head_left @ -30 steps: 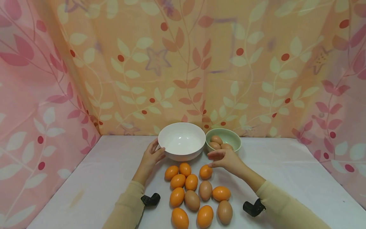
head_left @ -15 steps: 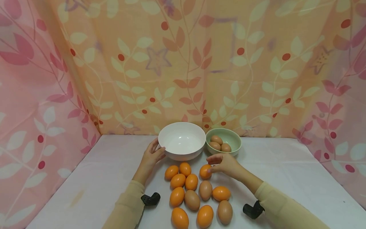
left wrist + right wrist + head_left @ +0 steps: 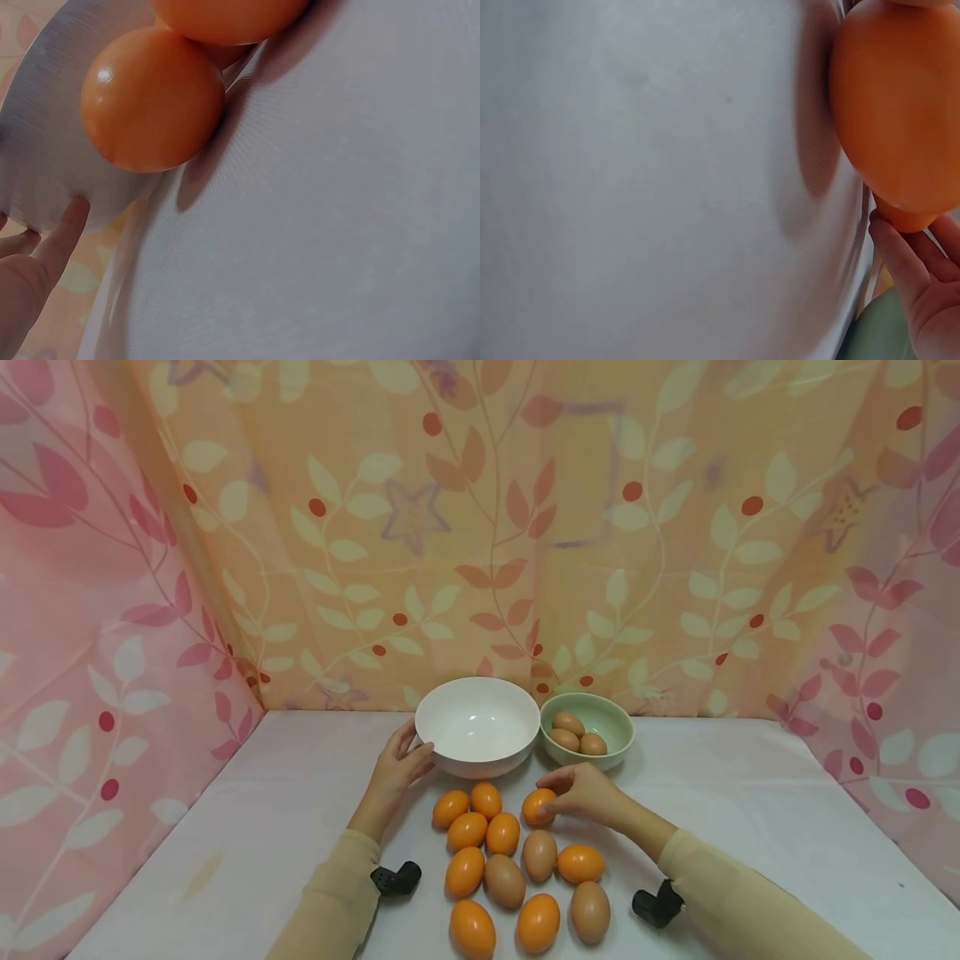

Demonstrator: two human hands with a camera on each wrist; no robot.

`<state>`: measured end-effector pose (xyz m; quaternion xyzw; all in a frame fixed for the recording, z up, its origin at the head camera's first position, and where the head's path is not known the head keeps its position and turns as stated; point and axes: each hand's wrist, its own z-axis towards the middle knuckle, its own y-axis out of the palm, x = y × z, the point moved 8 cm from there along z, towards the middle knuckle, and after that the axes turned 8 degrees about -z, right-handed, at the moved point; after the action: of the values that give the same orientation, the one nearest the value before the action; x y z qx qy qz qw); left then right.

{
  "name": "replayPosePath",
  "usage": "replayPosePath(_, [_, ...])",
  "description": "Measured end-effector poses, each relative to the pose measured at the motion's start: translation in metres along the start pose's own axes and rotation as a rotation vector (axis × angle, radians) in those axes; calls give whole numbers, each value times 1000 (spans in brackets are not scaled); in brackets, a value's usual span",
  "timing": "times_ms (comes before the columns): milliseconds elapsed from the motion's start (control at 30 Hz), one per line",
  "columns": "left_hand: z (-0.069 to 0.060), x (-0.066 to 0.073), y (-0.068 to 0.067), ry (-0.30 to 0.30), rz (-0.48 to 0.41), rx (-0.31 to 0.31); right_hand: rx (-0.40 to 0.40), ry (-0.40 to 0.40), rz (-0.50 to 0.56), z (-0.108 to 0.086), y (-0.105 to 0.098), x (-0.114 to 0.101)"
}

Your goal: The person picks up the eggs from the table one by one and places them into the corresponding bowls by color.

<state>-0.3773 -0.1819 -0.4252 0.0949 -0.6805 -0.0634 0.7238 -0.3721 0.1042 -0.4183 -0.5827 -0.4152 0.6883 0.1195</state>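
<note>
My left hand (image 3: 397, 772) rests against the left outer wall of a white bowl (image 3: 476, 768), its thumb at the front and its fingers farther back. With thumb and fingertips, my right hand (image 3: 588, 793) pinches an orange egg (image 3: 537, 807) on the table, just below the bowls. In the right wrist view, the right hand (image 3: 934, 300) touches the orange egg (image 3: 904, 217), partly hidden behind a nearer one. The left wrist view shows the left hand's thumb and fingers (image 3: 71, 225) touching the bowl (image 3: 52, 135) from outside.
A green bowl (image 3: 618, 727) holding three brown eggs (image 3: 565, 741) stands right beside the white bowl. Several orange eggs (image 3: 464, 872) and three brown eggs (image 3: 505, 882) lie between the forearms on the white table (image 3: 262, 827). Patterned cloth (image 3: 480, 527) hangs behind and at both sides.
My right hand has moved down and slightly left from beside the green bowl, and its fingers have closed around the orange egg. The left hand stays against the white bowl.
</note>
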Motion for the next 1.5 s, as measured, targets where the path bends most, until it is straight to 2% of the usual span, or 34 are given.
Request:
replayPosePath(500, [1, -2, 0, -9, -13, 11, 7, 88, -19, 1, 3, 3])
replayPosePath(800, [2, -3, 0, -9, -14, 9, 19, 93, -41, 0, -4, -2])
replayPosePath(1133, [2, -3, -2, -8, -19, 15, 33, 44, 68, 6, -32, -45])
replayPosePath(1367, [0, -3, -4, -4, -21, 23, 51, -41, 17, 19, -41, -81])
replayPosePath(1500, [2, -1, -1, 9, -11, 16, 52, -19, 31, 30, -41, -86])
